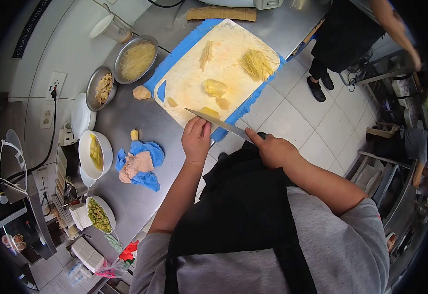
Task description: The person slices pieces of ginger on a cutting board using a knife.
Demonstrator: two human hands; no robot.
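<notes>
Steel knife (226, 126), gripped in the right hand (274, 150), crosses the near end of the cutting board (184, 73) by a potato piece (209, 112); the left hand (196, 140) bunches close by, its hold unclear. If the piece slips, the knife could nick fingertips.

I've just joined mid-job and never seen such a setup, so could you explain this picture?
There is no machine: these are a person's bare hands, filmed by one camera worn on the head, looking forward and down. The right hand grips a knife. The left hand is at the near edge of the white cutting board, fingertips close to the blade; whether they touch the yellow piece beyond it is hard to tell. The board also holds a bigger yellow chunk, thin slices and two piles of strips. To its left stand several bowls.
</notes>
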